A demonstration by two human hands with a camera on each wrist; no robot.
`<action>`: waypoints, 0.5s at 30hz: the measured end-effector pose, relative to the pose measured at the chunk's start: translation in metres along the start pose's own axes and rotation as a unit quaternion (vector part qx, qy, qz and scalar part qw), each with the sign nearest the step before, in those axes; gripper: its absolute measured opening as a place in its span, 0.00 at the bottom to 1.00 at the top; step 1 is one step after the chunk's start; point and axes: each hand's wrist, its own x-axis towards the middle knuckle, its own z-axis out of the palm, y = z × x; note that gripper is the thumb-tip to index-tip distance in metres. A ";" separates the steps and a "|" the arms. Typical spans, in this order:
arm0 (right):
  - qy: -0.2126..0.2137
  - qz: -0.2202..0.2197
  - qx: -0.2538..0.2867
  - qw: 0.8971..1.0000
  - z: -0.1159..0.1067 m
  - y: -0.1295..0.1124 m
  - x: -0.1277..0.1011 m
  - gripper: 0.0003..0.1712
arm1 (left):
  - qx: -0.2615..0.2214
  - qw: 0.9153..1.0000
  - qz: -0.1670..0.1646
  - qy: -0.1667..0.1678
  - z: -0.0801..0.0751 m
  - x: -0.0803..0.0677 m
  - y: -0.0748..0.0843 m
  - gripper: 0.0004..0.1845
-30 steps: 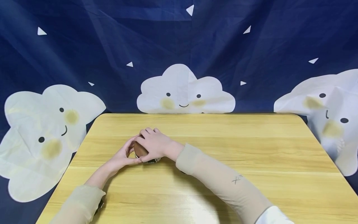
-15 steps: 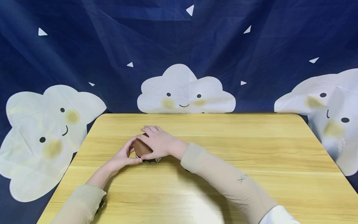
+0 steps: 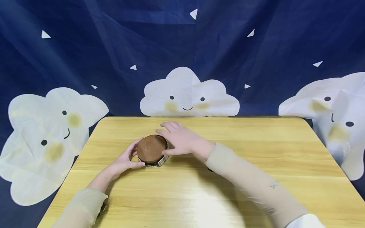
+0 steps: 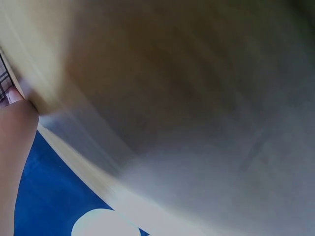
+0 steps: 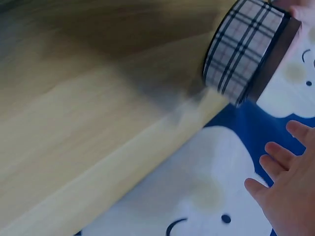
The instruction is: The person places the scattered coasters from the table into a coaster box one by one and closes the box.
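A round box (image 3: 151,148) with a flat brown top and a plaid side rests on the table, left of centre. From its left, my left hand (image 3: 125,161) grips it, thumb at the near side and fingers curving round the far left. My right hand (image 3: 181,139) is at the right of the box with fingers spread and nothing in them; its thumb tip overlaps the rim in the head view. The right wrist view shows this hand apart from the plaid wall (image 5: 242,49). Only a sliver of plaid (image 4: 5,81) shows in the left wrist view.
The wooden table (image 3: 242,142) has rounded far corners. Behind it hangs a dark blue cloth (image 3: 159,38) with white smiling clouds (image 3: 185,91) and small white triangles. A band of glare lies on the near part of the tabletop.
My right hand has slid off the brown top towards the right, uncovering it and the plaid side. The left hand stays in place on the box.
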 end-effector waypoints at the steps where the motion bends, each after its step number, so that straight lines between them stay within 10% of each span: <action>1: 0.001 0.002 0.003 1.000 -0.001 0.003 -0.005 0.51 | 0.001 1.000 -0.002 0.001 0.000 0.000 0.000 0.57; 15: 0.035 0.065 0.014 0.997 -0.010 0.048 -0.094 0.50 | 0.059 0.998 0.023 0.014 -0.004 -0.010 0.003 0.57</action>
